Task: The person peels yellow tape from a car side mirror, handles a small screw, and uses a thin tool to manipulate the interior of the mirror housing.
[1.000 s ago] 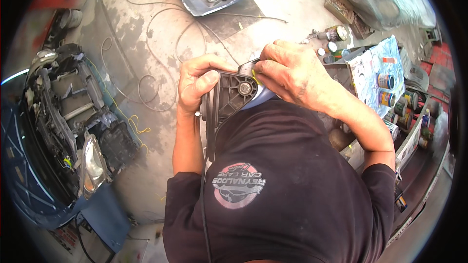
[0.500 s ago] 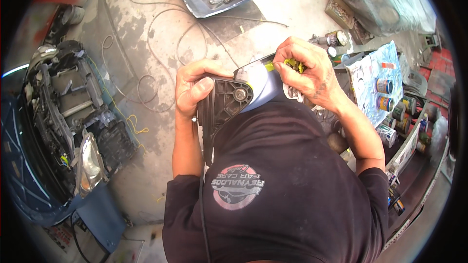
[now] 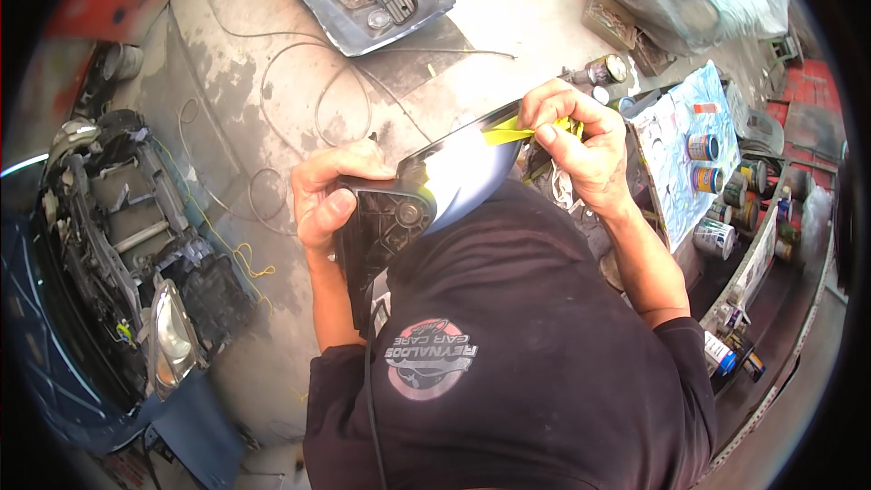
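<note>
A car side mirror (image 3: 467,168), with a pale blue-white shell and a black mounting base (image 3: 386,222), is held up in front of my chest. My left hand (image 3: 328,195) is closed around the black base, thumb on its near side. My right hand (image 3: 581,145) pinches yellow masking tape (image 3: 510,134) at the shell's far right edge. A strip of it stretches taut between shell and fingertips, and more yellow is bunched in the palm. The hand hides part of the mirror's right end.
A car front with exposed parts and a headlight (image 3: 172,336) stands at left. A detached bumper (image 3: 363,4) lies ahead on the floor, near a looping hose (image 3: 318,109). At right, paint cans (image 3: 702,147) stand on a covered surface beside a shelf (image 3: 758,281) of cans.
My hands have moved farther apart, and a longer strip of yellow tape shows between shell and right fingers. The mirror has shifted left and slightly down in the view, which itself has moved.
</note>
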Motion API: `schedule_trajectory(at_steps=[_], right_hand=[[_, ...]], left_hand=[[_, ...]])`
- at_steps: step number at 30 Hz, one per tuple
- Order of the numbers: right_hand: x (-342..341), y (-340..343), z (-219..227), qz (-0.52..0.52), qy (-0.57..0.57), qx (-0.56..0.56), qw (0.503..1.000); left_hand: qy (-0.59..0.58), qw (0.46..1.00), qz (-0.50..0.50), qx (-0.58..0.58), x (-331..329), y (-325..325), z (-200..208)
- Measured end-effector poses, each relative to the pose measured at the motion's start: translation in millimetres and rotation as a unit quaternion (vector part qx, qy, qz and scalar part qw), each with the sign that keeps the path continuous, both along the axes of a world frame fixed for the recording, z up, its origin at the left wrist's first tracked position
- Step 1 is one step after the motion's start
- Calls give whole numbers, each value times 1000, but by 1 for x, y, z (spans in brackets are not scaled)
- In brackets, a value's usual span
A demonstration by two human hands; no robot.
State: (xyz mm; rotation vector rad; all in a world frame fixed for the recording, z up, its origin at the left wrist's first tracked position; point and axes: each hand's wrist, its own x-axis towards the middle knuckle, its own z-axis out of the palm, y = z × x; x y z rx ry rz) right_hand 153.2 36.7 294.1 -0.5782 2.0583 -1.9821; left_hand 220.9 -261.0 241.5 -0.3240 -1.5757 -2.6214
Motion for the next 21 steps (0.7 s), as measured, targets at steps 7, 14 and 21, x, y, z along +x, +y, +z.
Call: schedule_trajectory(at_steps=[7, 14, 21], right_hand=[[-1, 8, -18, -52, -98, -182, 977], [-6, 14, -22, -89, -197, -343, 914], [-13, 19, -14, -124, -230, -363, 895]], left_hand=[[38, 999, -3, 5, -7, -1, 2], [101, 994, -32, 21, -14, -14, -3], [139, 988, -45, 52, -23, -26, -19]])
